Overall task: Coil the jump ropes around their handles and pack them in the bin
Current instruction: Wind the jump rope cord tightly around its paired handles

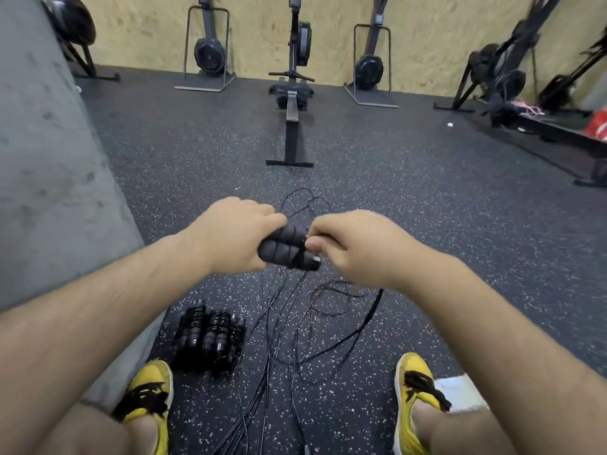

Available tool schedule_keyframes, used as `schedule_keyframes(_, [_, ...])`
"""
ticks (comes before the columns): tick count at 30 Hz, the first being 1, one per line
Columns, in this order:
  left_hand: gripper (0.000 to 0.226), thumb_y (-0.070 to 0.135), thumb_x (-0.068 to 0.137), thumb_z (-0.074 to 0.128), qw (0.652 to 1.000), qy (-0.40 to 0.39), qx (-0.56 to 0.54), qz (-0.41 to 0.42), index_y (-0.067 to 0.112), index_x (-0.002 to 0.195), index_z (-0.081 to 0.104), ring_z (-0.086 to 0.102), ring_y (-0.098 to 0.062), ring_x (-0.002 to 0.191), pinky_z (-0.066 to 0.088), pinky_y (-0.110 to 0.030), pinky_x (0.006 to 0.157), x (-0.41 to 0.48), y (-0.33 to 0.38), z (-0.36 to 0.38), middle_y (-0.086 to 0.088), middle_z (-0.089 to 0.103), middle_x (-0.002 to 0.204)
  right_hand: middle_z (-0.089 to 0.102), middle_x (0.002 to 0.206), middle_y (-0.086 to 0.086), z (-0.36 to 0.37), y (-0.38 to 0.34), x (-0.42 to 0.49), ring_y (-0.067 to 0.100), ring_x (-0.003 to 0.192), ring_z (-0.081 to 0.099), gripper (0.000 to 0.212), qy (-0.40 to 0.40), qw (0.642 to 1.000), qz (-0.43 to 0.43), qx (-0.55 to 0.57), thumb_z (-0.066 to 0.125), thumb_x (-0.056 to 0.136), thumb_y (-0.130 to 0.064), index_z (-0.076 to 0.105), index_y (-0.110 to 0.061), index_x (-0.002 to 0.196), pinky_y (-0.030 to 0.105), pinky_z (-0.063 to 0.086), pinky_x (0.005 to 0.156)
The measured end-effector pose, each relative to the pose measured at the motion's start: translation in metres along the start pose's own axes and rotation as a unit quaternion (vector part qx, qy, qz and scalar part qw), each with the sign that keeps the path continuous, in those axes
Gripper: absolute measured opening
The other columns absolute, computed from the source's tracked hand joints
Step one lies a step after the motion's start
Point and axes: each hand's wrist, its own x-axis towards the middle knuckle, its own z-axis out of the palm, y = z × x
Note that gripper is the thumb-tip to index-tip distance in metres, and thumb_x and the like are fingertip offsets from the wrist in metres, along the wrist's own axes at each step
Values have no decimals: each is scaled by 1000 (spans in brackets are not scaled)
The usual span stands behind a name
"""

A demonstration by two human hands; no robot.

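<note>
- One grey concrete wall (49, 152) runs along the far left, well left of the handles.
- A cluster of black jump ropes already coiled around their handles (210, 336) lies on the speckled black rubber floor (427, 224), below and left of the held handles. At least two bundles show; the exact count cannot be told.
- One yellow shoe with black laces (149, 395) stands just below that cluster.
- The left hand (236, 238) grips the left ends of the two black foam handles (289, 246), fingers clenched around them.
- The two handles lie side by side, raised above the floor between both hands.
- Several loose thin black cords (282, 326) hang from the handles and trail over the floor below them; they are too tangled to count.
- One black rowing machine (292, 103) sits far beyond the handles, with two upright black machines (210, 54) flanking it against the plywood wall.
- The right hand (354, 247) pinches the handles' right ends, fingers curled, thumb tucked in.
- A second yellow shoe (415, 385) stands below and right of the handles.
</note>
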Motion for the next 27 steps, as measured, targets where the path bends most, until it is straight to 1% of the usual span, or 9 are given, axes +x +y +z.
schedule_keyframes(5, [36,47,66,63,991,-6,-116,68,30,97,57,60,-17,80,44,-30,64,-5,9,-17,11,59,85,65,81,-12,7,39,15,10,78,55,12,77,992,-20,101,59,97,-37,67,-29,93,31,45,72])
schedule_keyframes(9, [36,48,68,62,975,48,-218,-9,29,98,59,58,-13,80,49,-34,70,-10,23,-33,13,58,84,58,72,-12,39,52,20,9,72,52,18,84,959,63,262,55,99,-17,61,-26,84,28,42,66])
schedule_keyframes(11, [34,47,70,64,974,87,-201,-59,30,99,58,59,-16,82,49,-34,69,-8,26,-35,13,59,86,61,78,-10,59,38,20,17,78,56,26,16,956,105,275,47,97,-9,58,-29,82,29,47,64])
schedule_keyframes(13, [33,45,72,66,983,99,-130,-87,28,99,58,63,-23,85,48,-35,67,-4,22,-30,9,61,89,62,88,2,74,12,17,24,79,58,22,-31,952,110,284,38,102,-22,56,-26,90,36,51,68])
schedule_keyframes(16, [32,38,70,68,994,62,-11,-91,21,96,59,65,-31,81,47,-37,65,2,10,-14,2,63,87,60,94,7,77,-23,10,25,81,55,26,-74,953,114,271,38,106,-35,47,-16,91,33,41,70])
schedule_keyframes(18, [31,34,68,70,995,36,27,-89,20,92,58,66,-32,78,44,-36,63,4,2,-9,0,63,85,58,87,5,66,-31,5,22,73,52,32,-97,964,110,222,41,105,-38,43,-17,80,33,36,59])
schedule_keyframes(21, [30,37,71,68,997,-6,34,-75,22,95,56,66,-31,86,42,-36,67,4,-1,-10,0,63,91,55,73,-3,32,-27,-6,14,62,50,32,-80,978,73,176,48,102,-38,49,-21,74,28,34,52])
schedule_keyframes(24, [36,43,75,64,998,-53,-1,-20,28,107,56,62,-23,97,39,-34,73,1,4,-9,7,61,100,61,75,-10,2,-8,-6,2,64,51,20,-17,991,36,128,58,97,-40,66,-25,87,27,36,57])
schedule_keyframes(27, [37,47,73,57,998,-14,2,58,31,106,55,60,-22,91,42,-35,67,0,17,-12,9,57,94,65,73,-15,-1,18,5,2,69,55,14,38,988,32,148,66,92,-41,70,-29,86,28,42,64])
